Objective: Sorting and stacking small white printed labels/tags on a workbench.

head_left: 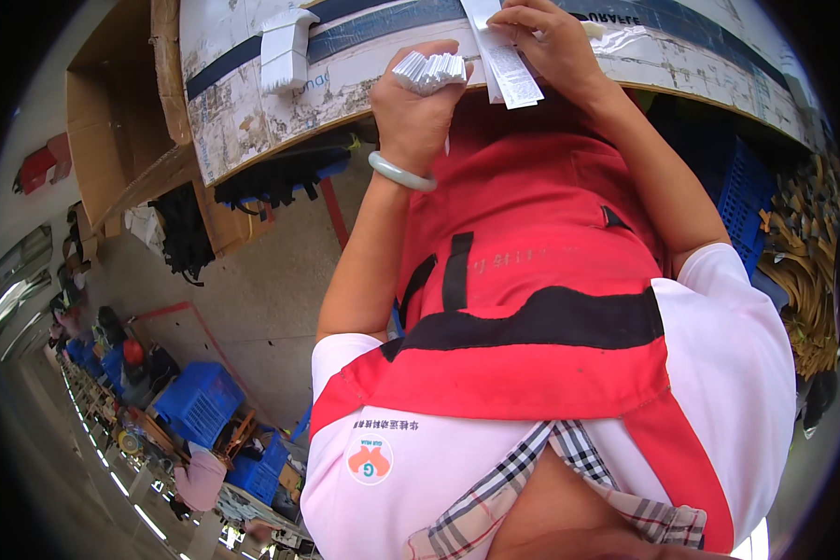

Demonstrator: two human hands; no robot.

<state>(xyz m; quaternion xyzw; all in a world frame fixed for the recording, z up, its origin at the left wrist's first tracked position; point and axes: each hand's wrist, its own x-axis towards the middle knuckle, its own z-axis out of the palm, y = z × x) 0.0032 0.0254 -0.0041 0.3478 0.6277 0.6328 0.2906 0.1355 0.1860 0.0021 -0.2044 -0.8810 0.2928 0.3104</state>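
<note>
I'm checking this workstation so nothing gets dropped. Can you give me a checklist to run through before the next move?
1. Bundle of white strips held in the left hand: ok, fingers curled around it.
2. Right hand at the loose printed strips: ok.
3. Firm pinch there: cannot tell.
4. Loose strips fully on the table: not ok, their lower ends reach past its edge.
5. Separate white stack resting on the table: ok, apart from both hands.

Paper strips block gap between hands — tabletop free toward left stack.
</note>
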